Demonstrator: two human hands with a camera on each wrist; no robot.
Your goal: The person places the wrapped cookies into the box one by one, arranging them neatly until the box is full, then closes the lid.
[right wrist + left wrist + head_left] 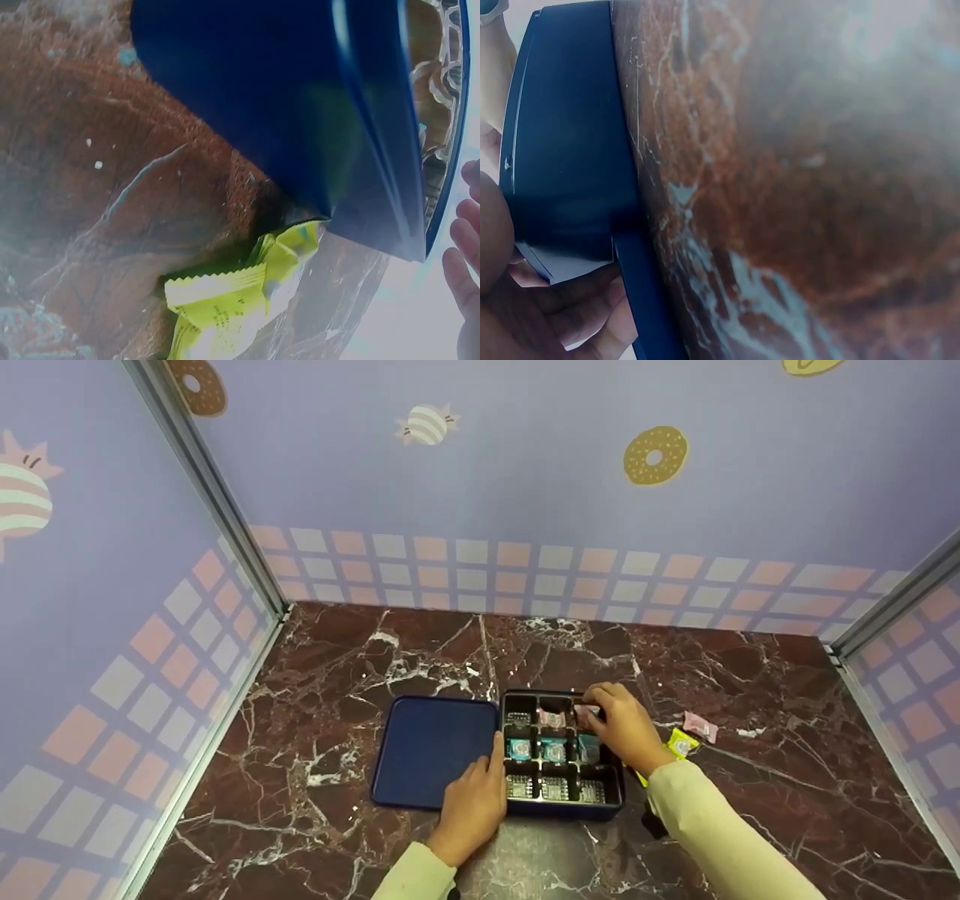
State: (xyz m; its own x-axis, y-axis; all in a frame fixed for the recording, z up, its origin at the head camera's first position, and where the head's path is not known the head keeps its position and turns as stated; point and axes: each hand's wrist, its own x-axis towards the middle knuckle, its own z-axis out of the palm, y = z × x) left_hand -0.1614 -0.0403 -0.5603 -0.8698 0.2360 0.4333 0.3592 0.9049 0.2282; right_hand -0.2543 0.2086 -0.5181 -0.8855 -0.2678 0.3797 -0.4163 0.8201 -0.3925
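A dark blue box (562,810) with a black divided insert stands mid-table in the head view. Its middle row holds blue wrapped candies (554,750); a pink wrapped candy (553,718) lies in the back middle compartment. My right hand (626,727) pinches another pink candy (587,711) at the back right compartment, partly hidden by the fingers. My left hand (476,802) holds the box's left edge, one digit lying along the rim. Left fingers (585,322) show against the box's side in the left wrist view; right fingers (463,244) show above the rim in the right wrist view.
The blue lid (431,754) lies flat against the box's left side. To the right are a yellow wrapped candy (681,743) and a pink one (700,726) on the marbled table (337,660). Patterned panels (480,495) enclose the back and both sides.
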